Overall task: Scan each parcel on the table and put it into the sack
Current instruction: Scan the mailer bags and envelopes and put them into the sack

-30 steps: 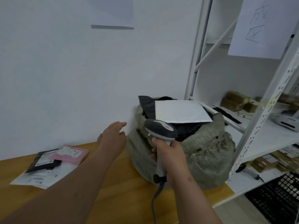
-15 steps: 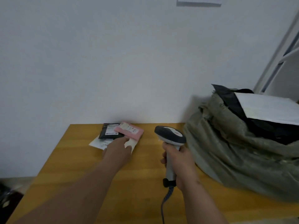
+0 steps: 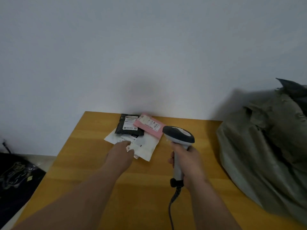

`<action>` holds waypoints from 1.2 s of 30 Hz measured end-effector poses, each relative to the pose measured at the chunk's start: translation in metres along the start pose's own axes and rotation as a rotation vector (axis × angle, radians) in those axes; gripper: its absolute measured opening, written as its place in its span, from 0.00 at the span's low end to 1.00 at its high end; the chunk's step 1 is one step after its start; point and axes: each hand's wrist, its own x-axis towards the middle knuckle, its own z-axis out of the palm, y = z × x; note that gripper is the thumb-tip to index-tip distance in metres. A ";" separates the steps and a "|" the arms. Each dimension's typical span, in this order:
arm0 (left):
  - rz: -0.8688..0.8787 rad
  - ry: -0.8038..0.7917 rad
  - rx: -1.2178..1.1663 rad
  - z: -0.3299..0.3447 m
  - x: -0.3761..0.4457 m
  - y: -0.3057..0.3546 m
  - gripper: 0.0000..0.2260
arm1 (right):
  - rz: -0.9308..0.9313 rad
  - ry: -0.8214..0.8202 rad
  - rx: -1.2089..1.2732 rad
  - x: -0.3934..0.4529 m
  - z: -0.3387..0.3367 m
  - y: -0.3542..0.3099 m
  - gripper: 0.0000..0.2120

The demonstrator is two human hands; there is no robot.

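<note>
The wooden table fills the lower half of the frame, pushed against a plain white wall, so everything on it stays within arm's reach. At the right edge of the frame the grey-green sack is slumped on the table top, its mouth turned up toward the upper right; it appears to have been set there so that a scanned parcel need only be carried a short way across. Something dark is seen in its mouth, but what it is cannot be told.

Just above centre, near the wall, three parcels are left in an overlapping heap. The white parcel lies lowest and nearest; the black parcel is laid over its upper left part, and the pink parcel rests at the upper right, all with labels turned up, presumably so that they can be read.

The left hand is stretched to the near edge of the white parcel, its fingertips on or just under that edge; whether the parcel is pinched cannot be told. The scanner is held upright to the right of centre, its handle fully wrapped by the right hand, its head turned toward the heap, judged ready for the next label. Its cable is trailed toward the bottom of the frame.
</note>
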 end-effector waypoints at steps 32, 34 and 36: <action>-0.039 -0.035 0.448 0.056 0.207 0.029 0.23 | 0.354 0.022 0.029 0.182 0.043 0.041 0.07; -0.024 -0.028 0.519 0.058 0.212 0.029 0.21 | 0.366 0.031 0.032 0.184 0.043 0.042 0.07; -0.017 -0.009 0.547 0.059 0.214 0.031 0.17 | 0.367 0.041 0.028 0.187 0.042 0.045 0.08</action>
